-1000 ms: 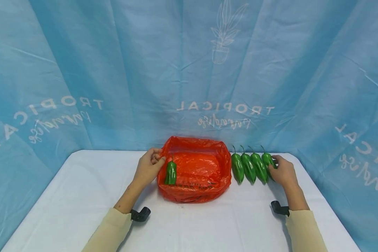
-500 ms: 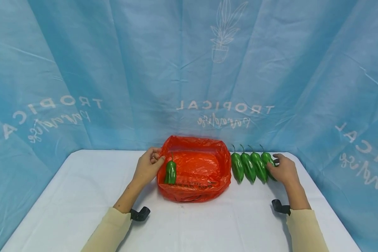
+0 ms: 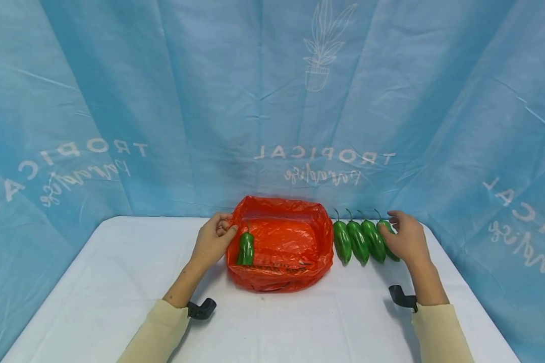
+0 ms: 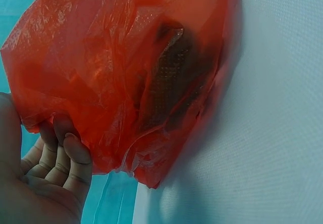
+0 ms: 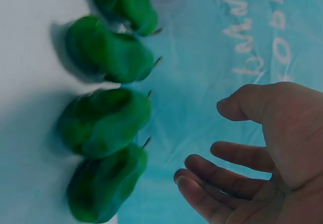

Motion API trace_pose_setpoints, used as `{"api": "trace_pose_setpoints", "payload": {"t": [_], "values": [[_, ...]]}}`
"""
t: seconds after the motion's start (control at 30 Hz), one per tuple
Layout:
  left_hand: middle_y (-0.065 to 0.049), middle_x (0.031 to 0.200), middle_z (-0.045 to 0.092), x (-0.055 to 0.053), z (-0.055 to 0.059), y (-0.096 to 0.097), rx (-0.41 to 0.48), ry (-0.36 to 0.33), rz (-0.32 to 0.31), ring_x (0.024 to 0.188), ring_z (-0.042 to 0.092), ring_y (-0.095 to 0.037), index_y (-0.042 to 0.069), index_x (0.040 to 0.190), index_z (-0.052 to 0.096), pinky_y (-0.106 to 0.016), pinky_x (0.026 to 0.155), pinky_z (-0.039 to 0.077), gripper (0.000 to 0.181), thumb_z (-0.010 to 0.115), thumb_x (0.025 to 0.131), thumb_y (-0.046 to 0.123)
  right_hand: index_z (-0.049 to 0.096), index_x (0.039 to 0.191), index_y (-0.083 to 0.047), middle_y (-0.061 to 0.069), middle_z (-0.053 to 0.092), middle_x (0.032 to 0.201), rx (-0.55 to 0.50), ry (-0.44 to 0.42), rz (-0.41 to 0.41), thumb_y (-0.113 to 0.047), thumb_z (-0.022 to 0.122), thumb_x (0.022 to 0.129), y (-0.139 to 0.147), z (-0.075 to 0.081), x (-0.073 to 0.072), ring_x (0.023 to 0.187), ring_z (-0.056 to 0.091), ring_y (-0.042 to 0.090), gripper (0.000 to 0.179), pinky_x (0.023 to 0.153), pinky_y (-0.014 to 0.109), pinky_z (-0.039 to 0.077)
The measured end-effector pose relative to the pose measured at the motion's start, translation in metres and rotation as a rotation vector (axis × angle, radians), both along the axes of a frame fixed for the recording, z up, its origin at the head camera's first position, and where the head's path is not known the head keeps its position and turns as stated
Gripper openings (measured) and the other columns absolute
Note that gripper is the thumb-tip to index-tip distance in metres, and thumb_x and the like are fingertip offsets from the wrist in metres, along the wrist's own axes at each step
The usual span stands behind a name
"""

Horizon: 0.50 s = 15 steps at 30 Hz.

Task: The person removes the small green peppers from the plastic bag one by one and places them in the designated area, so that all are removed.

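A red plastic bag [image 3: 279, 282] stands with its mouth open in the middle of the table. My left hand [image 3: 214, 239] pinches the bag's left rim between thumb and curled fingers, as the left wrist view also shows. Inside, at the left, a green pepper [image 3: 246, 249] leans with its stem up. Right of the bag, several green peppers [image 3: 342, 242] lie side by side, stems toward the back. Over the rightmost pepper [image 5: 106, 186] hovers my right hand [image 3: 406, 237], partly covering it in the head view. In the right wrist view its fingers are spread, with nothing between them.
White cloth covers the table [image 3: 295, 327]. A blue printed curtain [image 3: 209, 111] hangs behind it and along both sides. Each wrist wears a black camera mount, such as the left mount [image 3: 203, 308].
My right hand has lifted off the rightmost pepper and moved slightly back, its fingers loosening. The left hand stays at the bag's rim, and the peppers lie about where they were.
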<state>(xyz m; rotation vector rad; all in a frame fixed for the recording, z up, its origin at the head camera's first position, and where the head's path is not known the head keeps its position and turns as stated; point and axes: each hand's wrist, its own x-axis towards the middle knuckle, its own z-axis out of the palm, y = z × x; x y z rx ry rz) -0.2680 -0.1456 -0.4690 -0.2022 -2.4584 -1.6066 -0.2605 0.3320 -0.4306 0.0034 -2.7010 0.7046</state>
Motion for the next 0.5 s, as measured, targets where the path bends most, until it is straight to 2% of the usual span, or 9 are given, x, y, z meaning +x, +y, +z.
{"api": "trace_pose_setpoints", "payload": {"t": [0.3, 0.5], "values": [[-0.010, 0.093, 0.060, -0.002, 0.000, -0.001, -0.001, -0.002, 0.005, 0.070, 0.051, -0.018, 0.005, 0.129, 0.064, -0.025, 0.060, 0.044, 0.028, 0.068, 0.103, 0.014, 0.058, 0.142, 0.009, 0.032, 0.066, 0.124, -0.038, 0.034, 0.074, -0.018, 0.067, 0.102, -0.026, 0.014, 0.007, 0.113, 0.065, 0.051, 0.049, 0.094, 0.065, 0.052], [-0.010, 0.093, 0.059, -0.001, 0.000, -0.001, 0.002, -0.003, -0.003, 0.070, 0.051, -0.019, 0.005, 0.129, 0.063, -0.025, 0.059, 0.044, 0.028, 0.068, 0.103, 0.014, 0.061, 0.139, 0.008, 0.029, 0.067, 0.122, -0.049, 0.060, 0.119, -0.016, 0.068, 0.101, -0.043, 0.017, 0.011, 0.111, 0.066, 0.047, 0.046, 0.095, 0.062, 0.054]]}}
